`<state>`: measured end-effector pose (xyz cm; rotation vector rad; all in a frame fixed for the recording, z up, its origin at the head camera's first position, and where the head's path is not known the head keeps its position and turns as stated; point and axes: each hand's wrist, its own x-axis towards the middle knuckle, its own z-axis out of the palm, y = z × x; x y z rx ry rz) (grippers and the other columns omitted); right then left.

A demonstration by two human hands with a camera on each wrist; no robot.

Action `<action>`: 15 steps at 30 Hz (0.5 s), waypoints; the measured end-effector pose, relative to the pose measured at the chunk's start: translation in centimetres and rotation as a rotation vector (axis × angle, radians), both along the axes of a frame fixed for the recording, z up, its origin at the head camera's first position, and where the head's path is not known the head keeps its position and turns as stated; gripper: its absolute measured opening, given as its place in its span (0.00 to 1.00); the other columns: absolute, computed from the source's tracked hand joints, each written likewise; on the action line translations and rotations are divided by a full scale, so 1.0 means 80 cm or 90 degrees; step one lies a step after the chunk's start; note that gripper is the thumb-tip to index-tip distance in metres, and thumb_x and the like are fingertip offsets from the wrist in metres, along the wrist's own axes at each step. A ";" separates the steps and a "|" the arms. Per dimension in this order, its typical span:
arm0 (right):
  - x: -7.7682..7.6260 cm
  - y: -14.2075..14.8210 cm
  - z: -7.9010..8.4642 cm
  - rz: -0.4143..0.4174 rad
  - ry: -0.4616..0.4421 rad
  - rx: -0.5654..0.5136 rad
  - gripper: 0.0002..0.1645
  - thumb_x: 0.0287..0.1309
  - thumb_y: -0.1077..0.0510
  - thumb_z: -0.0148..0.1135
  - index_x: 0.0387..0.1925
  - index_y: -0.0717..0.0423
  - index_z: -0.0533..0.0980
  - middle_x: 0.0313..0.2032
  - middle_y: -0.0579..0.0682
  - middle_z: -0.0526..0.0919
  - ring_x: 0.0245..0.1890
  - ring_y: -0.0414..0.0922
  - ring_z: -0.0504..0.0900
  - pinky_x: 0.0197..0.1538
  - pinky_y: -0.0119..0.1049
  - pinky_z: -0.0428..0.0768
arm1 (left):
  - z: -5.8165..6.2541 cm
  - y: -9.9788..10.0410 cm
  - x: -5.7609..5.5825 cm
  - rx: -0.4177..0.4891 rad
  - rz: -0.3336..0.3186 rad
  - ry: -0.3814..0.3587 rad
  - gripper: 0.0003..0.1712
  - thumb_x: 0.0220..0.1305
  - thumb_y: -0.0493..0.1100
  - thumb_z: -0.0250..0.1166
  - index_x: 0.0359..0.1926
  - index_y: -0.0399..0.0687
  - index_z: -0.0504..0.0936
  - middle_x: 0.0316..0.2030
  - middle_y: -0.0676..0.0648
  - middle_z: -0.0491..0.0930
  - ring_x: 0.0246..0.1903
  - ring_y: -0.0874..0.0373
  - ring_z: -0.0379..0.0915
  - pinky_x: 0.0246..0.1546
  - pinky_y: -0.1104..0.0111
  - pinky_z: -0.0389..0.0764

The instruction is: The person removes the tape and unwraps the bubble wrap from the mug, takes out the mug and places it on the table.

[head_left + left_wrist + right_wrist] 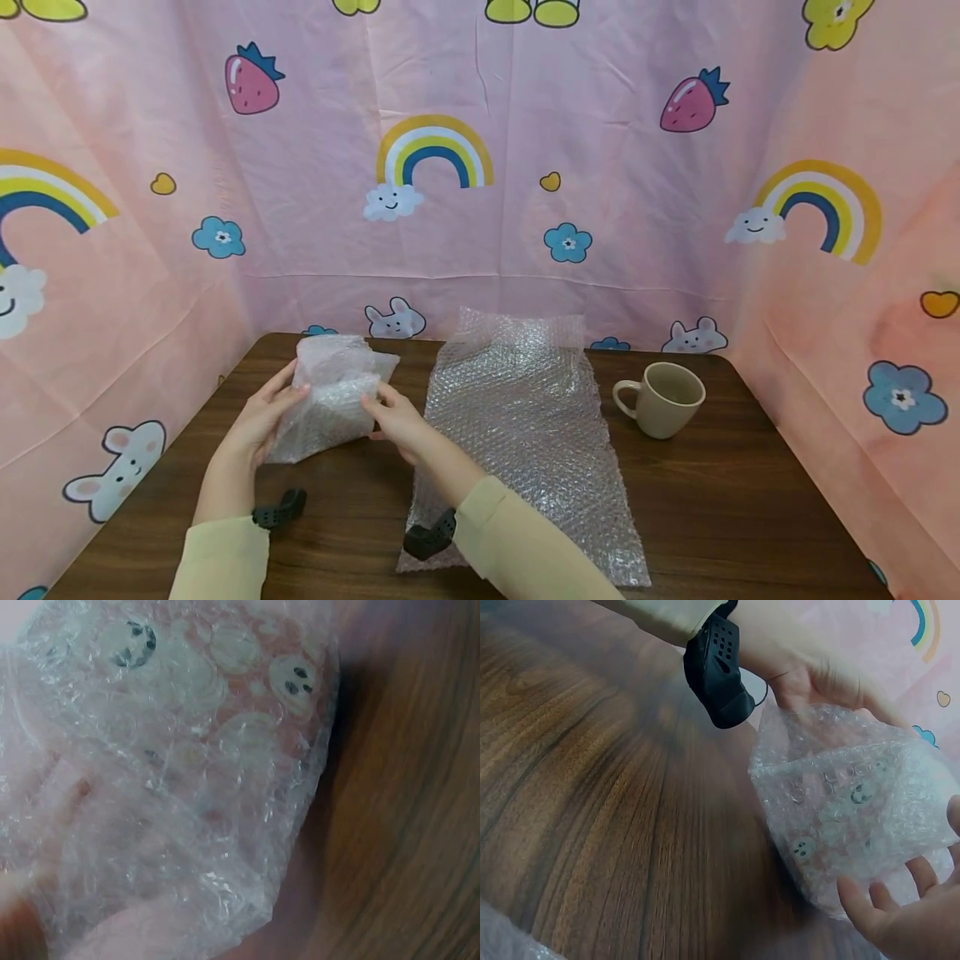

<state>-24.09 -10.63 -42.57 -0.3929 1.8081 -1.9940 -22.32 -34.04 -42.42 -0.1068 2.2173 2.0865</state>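
Note:
Between both hands, at the left of the table, is a bundle of bubble wrap [330, 421]. Through its layers the left wrist view shows a pinkish thing with pale round faces and dark eyes [294, 681]; its full shape is hidden. My left hand [258, 417] grips the bundle's left side, thumb on the front. On the right side, my right hand [401, 421] holds it with thumb and fingers. The right wrist view shows the right fingertips [847, 889] curled at the wrap's lower edge and the left hand [832, 686] behind the bundle.
A large sheet of bubble wrap [525, 433] lies flat mid-table, its far end against the patterned cloth backdrop [517, 208]. Right of it a beige mug [660, 412] stands upright, handle to the left. The right forearm crosses over the sheet. Cloth also lines both sides of the wooden table [720, 508].

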 end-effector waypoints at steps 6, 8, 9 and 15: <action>0.007 0.009 0.008 -0.025 0.027 -0.022 0.21 0.70 0.53 0.53 0.62 0.51 0.71 0.62 0.49 0.67 0.59 0.48 0.68 0.51 0.54 0.76 | 0.014 0.012 0.006 0.003 -0.003 0.016 0.45 0.68 0.51 0.60 0.75 0.69 0.42 0.73 0.34 0.39 0.71 0.41 0.28 0.65 0.43 0.31; 0.007 0.013 0.011 -0.032 0.037 -0.032 0.20 0.70 0.54 0.53 0.61 0.50 0.71 0.59 0.48 0.70 0.56 0.47 0.71 0.51 0.55 0.76 | 0.020 0.018 0.008 0.005 -0.006 0.027 0.44 0.68 0.51 0.60 0.75 0.69 0.42 0.73 0.34 0.39 0.71 0.40 0.29 0.65 0.42 0.32; 0.008 0.015 0.013 -0.034 0.044 -0.033 0.19 0.70 0.53 0.53 0.60 0.50 0.72 0.58 0.49 0.71 0.54 0.47 0.72 0.50 0.55 0.76 | 0.024 0.021 0.009 0.004 -0.006 0.031 0.44 0.68 0.51 0.60 0.75 0.69 0.43 0.73 0.33 0.40 0.71 0.40 0.30 0.65 0.42 0.33; 0.009 0.027 0.018 -0.028 0.061 -0.037 0.18 0.70 0.52 0.53 0.59 0.48 0.72 0.56 0.49 0.73 0.54 0.48 0.74 0.50 0.54 0.77 | 0.040 0.037 0.016 -0.017 -0.001 0.039 0.44 0.68 0.53 0.60 0.75 0.70 0.43 0.72 0.35 0.45 0.69 0.41 0.44 0.64 0.50 0.53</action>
